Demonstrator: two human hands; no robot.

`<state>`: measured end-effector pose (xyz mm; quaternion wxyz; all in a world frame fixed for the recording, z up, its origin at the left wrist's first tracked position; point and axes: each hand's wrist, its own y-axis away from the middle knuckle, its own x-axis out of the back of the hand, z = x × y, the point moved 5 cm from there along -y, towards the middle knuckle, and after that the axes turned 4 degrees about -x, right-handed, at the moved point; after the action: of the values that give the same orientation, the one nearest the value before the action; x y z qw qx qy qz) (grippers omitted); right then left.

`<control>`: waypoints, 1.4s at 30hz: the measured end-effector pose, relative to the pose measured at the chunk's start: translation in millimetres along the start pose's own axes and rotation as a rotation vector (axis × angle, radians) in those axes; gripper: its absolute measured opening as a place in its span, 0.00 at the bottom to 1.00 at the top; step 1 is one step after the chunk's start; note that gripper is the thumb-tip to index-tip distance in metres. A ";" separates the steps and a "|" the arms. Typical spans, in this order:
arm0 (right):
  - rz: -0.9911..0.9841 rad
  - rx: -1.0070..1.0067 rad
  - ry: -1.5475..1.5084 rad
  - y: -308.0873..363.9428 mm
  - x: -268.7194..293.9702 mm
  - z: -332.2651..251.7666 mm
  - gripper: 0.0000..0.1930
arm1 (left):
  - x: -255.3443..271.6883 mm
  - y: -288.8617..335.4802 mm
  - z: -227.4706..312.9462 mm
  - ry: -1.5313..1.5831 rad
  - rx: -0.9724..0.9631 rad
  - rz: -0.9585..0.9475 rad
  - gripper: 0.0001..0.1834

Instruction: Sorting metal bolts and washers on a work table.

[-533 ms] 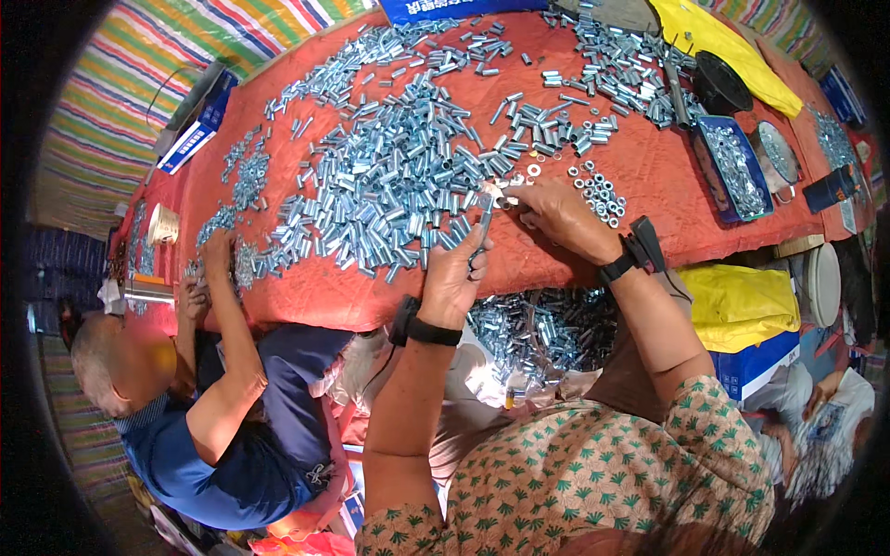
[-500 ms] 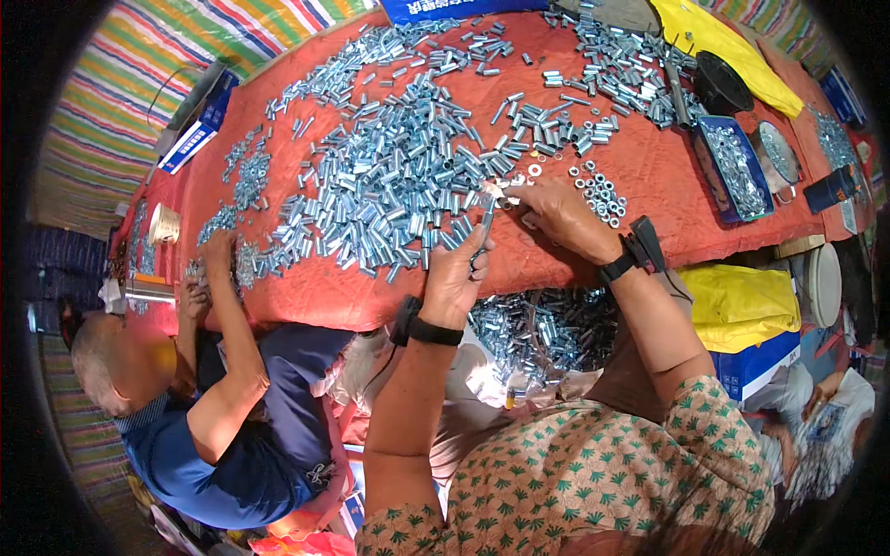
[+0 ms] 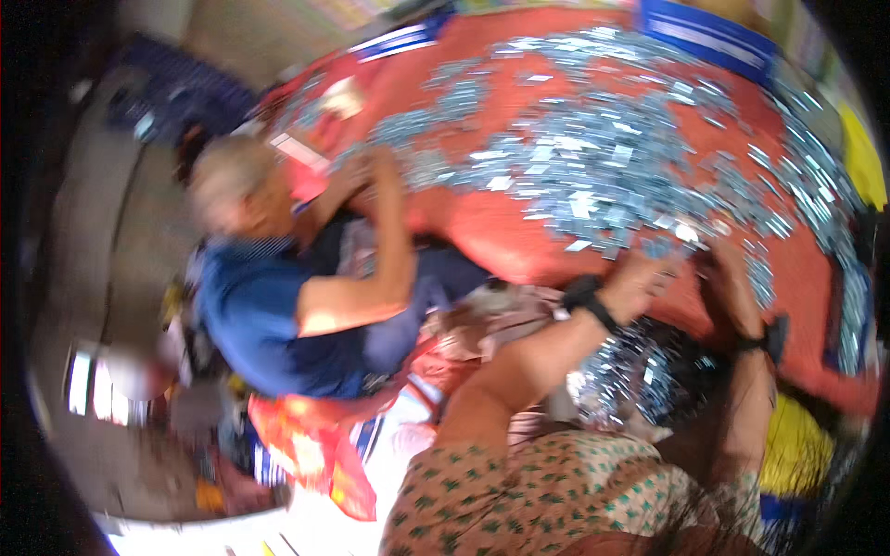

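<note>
The picture is smeared by motion. My left hand [image 3: 647, 274] and my right hand [image 3: 726, 278] are close together at the near edge of the red-covered table [image 3: 496, 232], right by the heap of small silver metal parts [image 3: 593, 176]. Both wrists wear dark bands. The blur hides the fingers, so I cannot tell whether either hand holds a part. Below my hands, in my lap, is a dark container of shiny metal parts [image 3: 630, 375].
A person in a blue shirt [image 3: 269, 306] sits at my left, bent over the table with hands at its edge among more parts. A blue box [image 3: 709, 32] stands at the far side. Something yellow [image 3: 797, 445] lies by my right elbow.
The view has swung left and blurred, so the table now sits upper right and the person in blue is centre left. My hands stay together at the table's edge.
</note>
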<state>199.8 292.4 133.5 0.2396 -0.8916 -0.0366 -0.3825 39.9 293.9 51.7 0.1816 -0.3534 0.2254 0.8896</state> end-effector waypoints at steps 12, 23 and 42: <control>0.134 -0.443 -0.811 3.0 10.5 -5.3 0.22 | -23.1 4.5 -3.7 -0.066 0.028 0.103 0.09; 0.232 0.139 -0.001 17.0 19.7 -31.7 0.21 | -39.3 -6.5 -21.1 0.072 0.000 0.061 0.08; 0.188 -0.188 -0.127 11.0 22.8 17.1 0.27 | -12.0 1.5 20.1 0.018 -0.145 0.175 0.08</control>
<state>230.0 287.8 134.9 0.1870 -0.9321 0.0677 -0.3028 36.4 301.3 73.6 0.0753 -0.3526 0.1919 0.9128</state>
